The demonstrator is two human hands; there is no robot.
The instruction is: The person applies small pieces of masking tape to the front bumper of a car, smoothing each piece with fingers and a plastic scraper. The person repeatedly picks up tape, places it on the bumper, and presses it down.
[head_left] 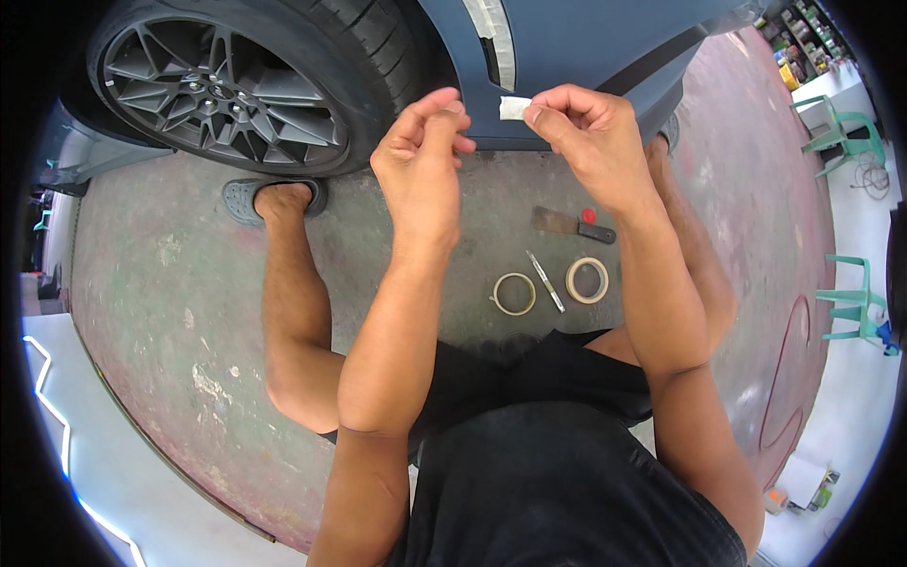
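Just below the lower end of the pale tape strip (493,36) on the blue car body panel (595,42), held a short piece of cream masking tape (512,108) in the right hand (590,132). Pinched only its right end, between thumb and forefinger, leaving the free end pointed leftward at the left hand (420,156). Laid its long axis nearly side to side, crosswise to the up-and-down run of the strip beside a dark slot (490,60). Could not judge, from this one view, the depth between piece and panel.

Held the left hand near that free end, at about the same height in view, yet apart from it by a clear gap. Curled the left fingers loosely and a little spread, around nothing visible. Had the right hand nearer to the piece, being in contact with it.

Past the left hand, up and to the left, faced the tyre (364,66). Between the legs, on the floor (189,274), had a scraper (556,221), a red disc (589,215), a slim pen-like tool (546,283), a wider tape roll (572,282) and a thinner tape roll (515,314), all well apart from the pinched piece.
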